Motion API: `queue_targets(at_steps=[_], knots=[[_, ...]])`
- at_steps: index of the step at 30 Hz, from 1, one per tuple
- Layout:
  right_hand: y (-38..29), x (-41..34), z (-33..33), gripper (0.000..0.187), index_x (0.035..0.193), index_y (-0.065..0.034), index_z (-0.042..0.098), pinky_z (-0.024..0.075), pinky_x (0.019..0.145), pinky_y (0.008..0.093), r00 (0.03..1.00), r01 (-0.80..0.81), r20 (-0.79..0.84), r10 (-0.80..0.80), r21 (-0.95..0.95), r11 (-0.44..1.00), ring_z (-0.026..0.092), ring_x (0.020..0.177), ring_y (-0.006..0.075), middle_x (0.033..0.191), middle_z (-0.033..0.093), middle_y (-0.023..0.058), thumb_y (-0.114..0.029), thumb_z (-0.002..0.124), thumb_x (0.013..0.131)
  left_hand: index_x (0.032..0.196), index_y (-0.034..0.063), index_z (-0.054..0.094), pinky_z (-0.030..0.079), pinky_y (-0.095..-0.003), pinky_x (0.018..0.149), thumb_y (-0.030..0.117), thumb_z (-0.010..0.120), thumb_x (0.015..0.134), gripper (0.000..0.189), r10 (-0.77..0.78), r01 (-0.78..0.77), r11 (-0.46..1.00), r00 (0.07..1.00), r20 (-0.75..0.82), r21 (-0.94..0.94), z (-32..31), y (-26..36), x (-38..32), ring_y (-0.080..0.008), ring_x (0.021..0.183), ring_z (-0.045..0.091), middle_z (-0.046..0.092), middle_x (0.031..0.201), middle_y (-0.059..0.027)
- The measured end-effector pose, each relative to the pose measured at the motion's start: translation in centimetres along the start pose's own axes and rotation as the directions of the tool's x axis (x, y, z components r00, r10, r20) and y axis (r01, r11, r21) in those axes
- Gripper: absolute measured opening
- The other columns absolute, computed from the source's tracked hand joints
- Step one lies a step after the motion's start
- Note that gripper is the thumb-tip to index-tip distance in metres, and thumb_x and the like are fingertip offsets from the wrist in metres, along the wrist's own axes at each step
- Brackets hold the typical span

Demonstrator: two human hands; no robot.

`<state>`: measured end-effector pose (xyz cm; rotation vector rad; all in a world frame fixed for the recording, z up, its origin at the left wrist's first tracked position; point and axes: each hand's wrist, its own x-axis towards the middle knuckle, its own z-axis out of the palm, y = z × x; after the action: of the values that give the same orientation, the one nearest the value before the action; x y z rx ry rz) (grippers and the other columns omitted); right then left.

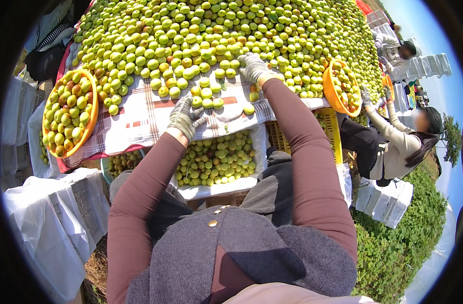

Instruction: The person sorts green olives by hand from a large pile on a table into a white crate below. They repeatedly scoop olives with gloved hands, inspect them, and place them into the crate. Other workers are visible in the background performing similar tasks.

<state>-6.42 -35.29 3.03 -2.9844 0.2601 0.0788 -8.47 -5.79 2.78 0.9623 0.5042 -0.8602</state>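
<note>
A large heap of green jujubes (pixel 201 36), some partly brown, covers the plaid cloth (pixel 136 114) before me. My left hand (pixel 185 117), in a grey knit glove, rests over the cloth's near part with fingers apart. It is beside a small loose group of jujubes (pixel 207 99). Farther forward, my right hand (pixel 255 67), gloved alike, reaches the near edge of the heap. Its fingertips touch or nearly touch fruit; whether it grips any is hidden. Below the cloth's edge, a white-lined crate (pixel 258 152) of jujubes stands between my knees.
Orange baskets of mixed green and brown jujubes stand at left (pixel 93 114) and right (pixel 327 89). A yellow crate (pixel 336 136) is under the table's right side. White-covered crates (pixel 64 201) stand at lower left. A co-worker (pixel 398 144) sits at right, gloved hands at the heap.
</note>
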Motion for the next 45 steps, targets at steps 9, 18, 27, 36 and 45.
queue_targets(at_steps=[9,18,27,36,45], knots=[[9.8,-16.6,-11.5,0.024,0.104,-0.0079,0.072,0.0512,0.086,0.0393,0.96,-0.153,0.249,0.127,0.088,0.984,0.066,0.094,0.0318,0.099,0.07,0.0141,-0.025,0.063,0.09,0.134,0.0083,0.049,0.056,-0.048,0.082,0.028,0.055,0.1,0.04,0.01,-0.01,1.0,0.999,-0.038,-0.009,1.1,-1.0,1.5,-0.0335,0.1,0.066,0.058,0.124,-0.0137],[13.1,-12.6,-8.2,0.032,0.113,-0.0073,0.071,0.0521,0.084,0.0344,0.961,-0.273,0.108,0.254,0.509,0.816,0.068,0.094,0.0234,0.102,0.073,0.0121,-0.031,0.064,0.093,0.125,0.0119,0.051,0.06,-0.045,0.073,0.02,0.057,0.095,0.032,-0.005,0.005,0.998,1.0,-0.001,-0.07,1.1,-1.4,2.5,-0.0275,0.085,0.064,0.058,0.106,-0.0105],[10.8,-5.5,0.1,0.047,0.136,-0.0073,0.056,0.0435,0.103,0.0368,0.939,-0.278,-0.111,0.325,0.306,0.91,0.057,0.121,0.0318,0.133,0.058,0.0191,-0.029,0.06,0.095,0.128,0.0114,0.05,0.06,-0.0461,0.073,0.02,0.057,0.097,0.033,-0.013,0.011,0.996,1.0,-0.023,-0.085,1.3,-1.3,2.3,-0.0279,0.083,0.064,0.058,0.105,-0.0116],[-0.1,-0.8,0.8,0.075,0.153,-0.0165,0.031,0.0259,0.116,0.046,0.919,-0.392,0.041,0.393,0.216,0.894,0.031,0.142,0.039,0.154,0.033,0.0217,-0.06,0.043,0.094,0.125,0.0077,0.054,0.057,-0.0535,0.082,0.025,0.057,0.098,0.032,-0.031,0.031,0.999,0.999,-0.005,-0.04,1.2,-1.6,2.6,-0.0318,0.1,0.063,0.061,0.114,-0.0124],[2.2,-2.4,-0.1,0.048,0.125,-0.0102,0.064,0.0477,0.097,0.04,1.0,-0.022,0.03,0.006,0.597,0.802,0.063,0.111,0.0336,0.119,0.066,0.0193,-0.045,0.059,0.092,0.124,0.0017,0.052,0.058,-0.0497,0.086,0.026,0.053,0.099,0.035,-0.013,0.015,0.999,0.997,0.075,-0.031,1.7,-2.0,1.4,-0.0298,0.101,0.061,0.057,0.119,-0.0125]])
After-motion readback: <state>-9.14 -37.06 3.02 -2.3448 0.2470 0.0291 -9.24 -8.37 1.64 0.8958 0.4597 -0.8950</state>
